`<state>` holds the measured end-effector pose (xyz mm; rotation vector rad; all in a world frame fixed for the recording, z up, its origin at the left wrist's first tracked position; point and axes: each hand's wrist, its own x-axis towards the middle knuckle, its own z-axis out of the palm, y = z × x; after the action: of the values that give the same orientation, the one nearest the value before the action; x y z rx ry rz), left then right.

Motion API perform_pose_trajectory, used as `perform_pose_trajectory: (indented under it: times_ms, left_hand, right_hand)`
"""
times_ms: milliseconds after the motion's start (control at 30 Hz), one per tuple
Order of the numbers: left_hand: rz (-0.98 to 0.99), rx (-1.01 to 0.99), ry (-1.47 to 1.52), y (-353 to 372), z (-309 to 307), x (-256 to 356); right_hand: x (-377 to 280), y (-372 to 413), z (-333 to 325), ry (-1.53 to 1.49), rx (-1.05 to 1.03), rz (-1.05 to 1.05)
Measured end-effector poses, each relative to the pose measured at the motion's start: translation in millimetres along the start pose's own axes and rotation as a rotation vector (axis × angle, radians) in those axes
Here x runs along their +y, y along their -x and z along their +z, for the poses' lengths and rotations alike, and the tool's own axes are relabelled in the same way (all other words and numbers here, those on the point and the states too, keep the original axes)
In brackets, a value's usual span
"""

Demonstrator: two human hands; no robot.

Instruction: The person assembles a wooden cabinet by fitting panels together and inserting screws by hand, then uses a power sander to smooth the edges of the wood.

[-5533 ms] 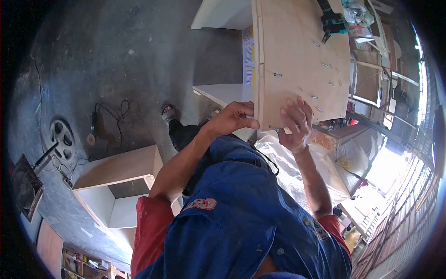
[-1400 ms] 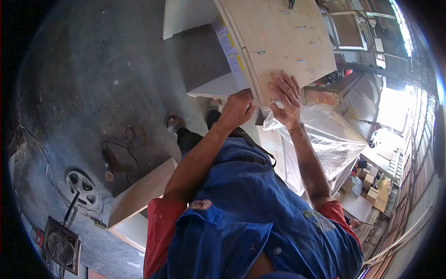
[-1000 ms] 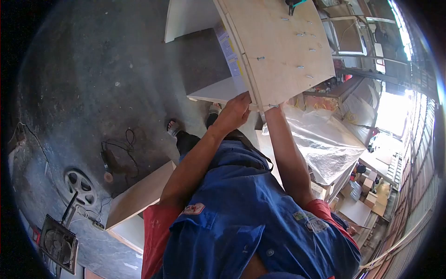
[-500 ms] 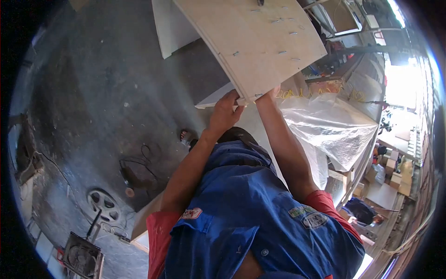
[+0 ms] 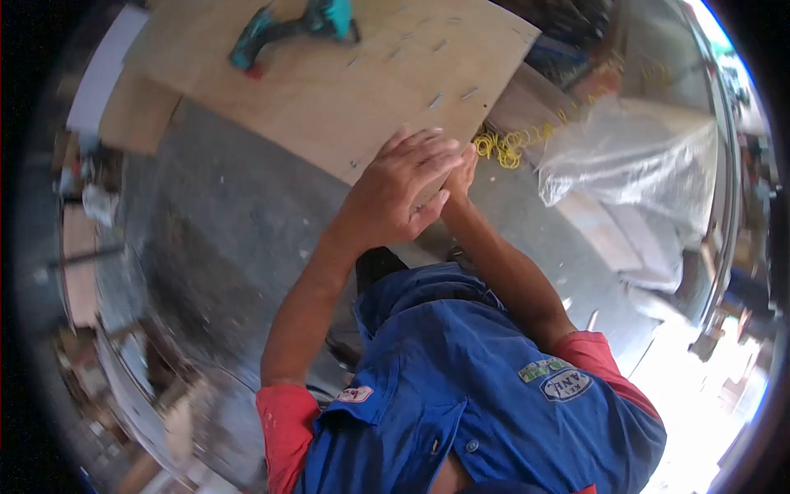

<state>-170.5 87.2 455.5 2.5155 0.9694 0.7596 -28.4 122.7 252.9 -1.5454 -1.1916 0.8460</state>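
A broad pale plywood panel [image 5: 304, 115] reaches from the top of the view to a corner in front of me. Over that corner is my left hand [image 5: 399, 185], its fingers stretched out and the thumb apart, holding nothing. My right hand [image 5: 462, 171] is at the panel's right edge and seems to grip it; my left hand partly hides its fingers. Several loose screws [image 5: 436, 100] lie scattered on the wood. A teal and black cordless drill [image 5: 284, 34] rests farther back on the panel, slightly blurred.
Coiled yellow hose [image 5: 504, 151] lies just right of the panel. Clear plastic sheeting [image 5: 629, 156] covers things farther right. Boards and scraps [image 5: 164, 412] are piled at the lower left, beyond the grey concrete floor [image 5: 239, 239].
The view has swung round, bringing the drill into sight. My left hand has let go of the panel's edge and is now above the corner with fingers spread. My right hand stays by the edge.
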Motion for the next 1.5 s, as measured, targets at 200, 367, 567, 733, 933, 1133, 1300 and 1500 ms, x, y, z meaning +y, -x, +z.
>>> perform_pose_trajectory:
  times_ms: [200,367,567,733,933,1133,1300,1500]
  left_hand:
    - [0.465,-0.459,0.123,-63,29,-56]
    - [0.800,-0.526,0.179,-85,52,-72]
    - [0.924,-0.592,0.274,-89,60,-67]
    - [0.913,-0.673,0.208,-88,56,-57]
    - [0.934,-0.751,0.168,-88,51,-61]
    - [1.106,-0.894,0.329,-87,50,-59]
    - [0.994,-0.913,0.310,-89,52,-70]
    - [0.941,-0.910,0.249,-89,46,-73]
  right_hand:
    - [12,24,7,0.739,0.466,-0.235]
    - [4,68,38,-1.023,0.789,0.235]
    - [-24,142,55,-0.676,0.710,0.298]
    - [-43,127,6,-0.517,1.010,0.174]
    - [-44,90,54,-0.600,1.033,0.109]
    - [-39,83,62,-0.716,1.177,0.067]
    - [-50,107,47,-0.126,1.572,-0.080]
    - [-69,67,46,0.188,2.214,-0.234]
